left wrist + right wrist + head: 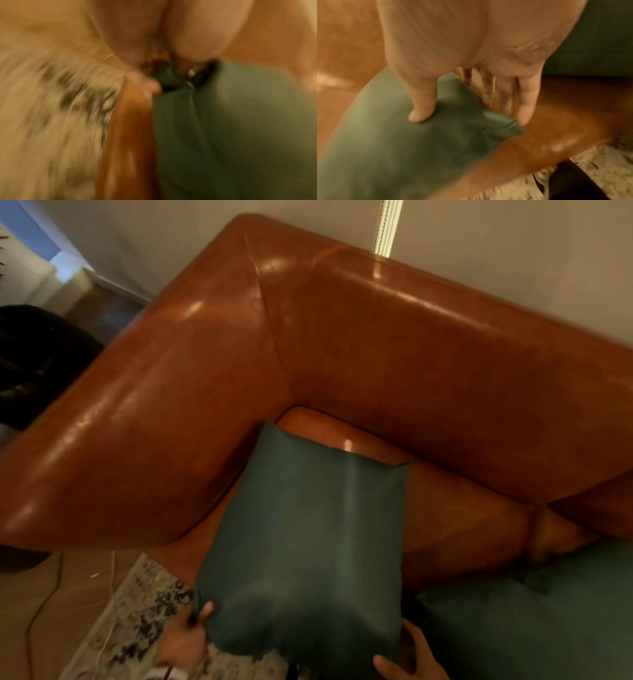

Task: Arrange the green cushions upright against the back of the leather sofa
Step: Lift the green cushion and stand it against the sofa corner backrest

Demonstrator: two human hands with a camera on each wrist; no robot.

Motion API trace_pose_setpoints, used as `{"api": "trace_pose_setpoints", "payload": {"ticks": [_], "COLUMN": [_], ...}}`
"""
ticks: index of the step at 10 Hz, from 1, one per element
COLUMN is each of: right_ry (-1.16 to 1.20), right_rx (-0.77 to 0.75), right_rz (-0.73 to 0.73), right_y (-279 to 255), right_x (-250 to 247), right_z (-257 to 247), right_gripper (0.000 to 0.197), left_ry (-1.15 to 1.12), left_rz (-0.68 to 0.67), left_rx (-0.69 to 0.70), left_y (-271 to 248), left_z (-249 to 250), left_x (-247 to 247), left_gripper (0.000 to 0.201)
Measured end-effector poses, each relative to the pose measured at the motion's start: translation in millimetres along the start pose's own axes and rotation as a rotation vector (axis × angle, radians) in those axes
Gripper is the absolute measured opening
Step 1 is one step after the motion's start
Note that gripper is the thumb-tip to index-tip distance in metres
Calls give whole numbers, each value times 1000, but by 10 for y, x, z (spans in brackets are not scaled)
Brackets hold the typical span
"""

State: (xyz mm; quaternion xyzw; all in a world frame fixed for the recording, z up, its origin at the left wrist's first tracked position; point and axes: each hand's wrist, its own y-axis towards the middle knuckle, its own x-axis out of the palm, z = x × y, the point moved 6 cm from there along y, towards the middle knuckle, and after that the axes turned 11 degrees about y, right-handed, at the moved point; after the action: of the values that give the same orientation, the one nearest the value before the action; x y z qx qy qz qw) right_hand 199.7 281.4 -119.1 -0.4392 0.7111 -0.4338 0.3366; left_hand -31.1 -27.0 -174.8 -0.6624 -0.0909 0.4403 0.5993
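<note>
I have the square dark-green fabric cushion (305,546) by its two near corners, so I can swing its far edge toward the backrest and stand it up. My left hand (186,637) pinches the left corner, thumb on top; the left wrist view is blurred but shows fabric bunched between the fingers (150,86). My right hand (409,660) takes the other corner, thumb pressed on the face and fingers (527,102) under the edge. The cushion hangs tilted over the seat of the tan-brown leather sofa (428,347), near the corner where arm meets back, not yet touching the backrest. A second green cushion (534,621) lies flat on the seat to the right, awaiting its turn, I'd judge.
</note>
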Motion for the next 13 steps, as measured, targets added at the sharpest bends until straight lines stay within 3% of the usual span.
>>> {"api": "trace_pose_setpoints", "payload": {"ticks": [1,2,3,4,5,6,7,8,9,10,11,12,13], "right_ry": [-119,84,216,209,28,-325,-421,-246,31,244,529,544,456], "right_rx": [-88,-38,79,51,-118,-341,-563,-627,-267,16,-6,-149,-261], "right_rz": [-50,244,200,96,50,166,226,474,507,311,194,219,392], "right_y": [40,64,131,387,216,55,-152,-380,-276,74,469,430,85], "right_x": [312,146,140,119,268,227,87,-289,-454,-225,-60,-69,-323], "right_z": [-128,-73,47,43,-882,-1685,-2118,-1970,-1252,-816,-946,-1414,-1894], "right_gripper": [106,56,70,99,93,98,74,41,50,114,123,110,101], "left_ry": [130,-64,-347,-181,-149,-153,206,601,619,316,44,20,-123], "left_rz": [268,318,404,37,-98,-5,17,-72,407,314,-77,-133,-107], "left_rx": [95,-25,-206,210,315,270,395,408,586,519,405,543,725], "left_y": [78,307,802,-44,-284,-509,-943,-1090,-1123,-730,-205,-508,-898], "left_z": [0,-139,-388,425,498,65,48,372,1256,1939,2139,2417,2744], "left_x": [-721,-923,-1069,-711,-249,114,324,167,-525,-797,-564,-473,-553], "left_gripper": [41,47,50,54,103,95,94,58,25,79,109,67,62]}}
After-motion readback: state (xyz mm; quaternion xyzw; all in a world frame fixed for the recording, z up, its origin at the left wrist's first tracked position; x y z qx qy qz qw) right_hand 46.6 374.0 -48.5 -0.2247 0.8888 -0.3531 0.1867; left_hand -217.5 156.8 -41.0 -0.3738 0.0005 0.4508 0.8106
